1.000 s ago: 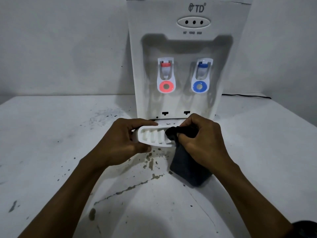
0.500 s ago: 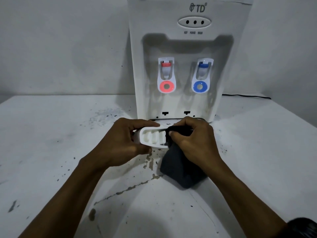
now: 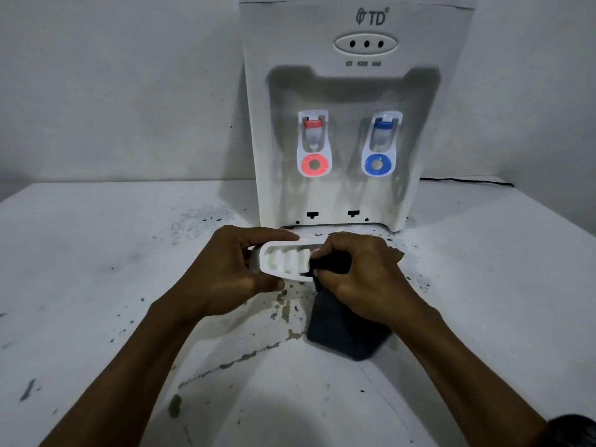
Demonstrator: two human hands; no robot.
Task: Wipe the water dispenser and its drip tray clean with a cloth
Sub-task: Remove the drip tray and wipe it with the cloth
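We are looking down along both forearms, which are reaching forward toward the water dispenser (image 3: pixel 354 91) standing upright at the back of the white table (image 3: pixel 96 253); the drip tray (image 3: pixel 283 261) is off the machine and is being held just in front of the dispenser's base, tilted so that its ribbed inside is facing us; we cannot tell whether its lower edge is touching the table. The left hand (image 3: pixel 225 272) is gripping the tray's left end, its forefinger lying along the far rim and its thumb curling under the near edge. The right hand (image 3: pixel 364 279) is clutching the dark cloth (image 3: pixel 348 337), its fingers curled tight round a bunched part that is pressing into the tray's right half; the rest of the cloth is hanging from the fist and resting on the table in front of the dispenser. The two hands are sitting close together over the tray, knuckles up; the tray's right end is hiding behind the right hand. On the dispenser's front the red tap (image 3: pixel 313 146) and the blue tap (image 3: pixel 380 143) are sitting side by side; a black cable (image 3: pixel 467 180) is running along the table beside the dispenser; dark flecks and stains are dotting the table in front of it.
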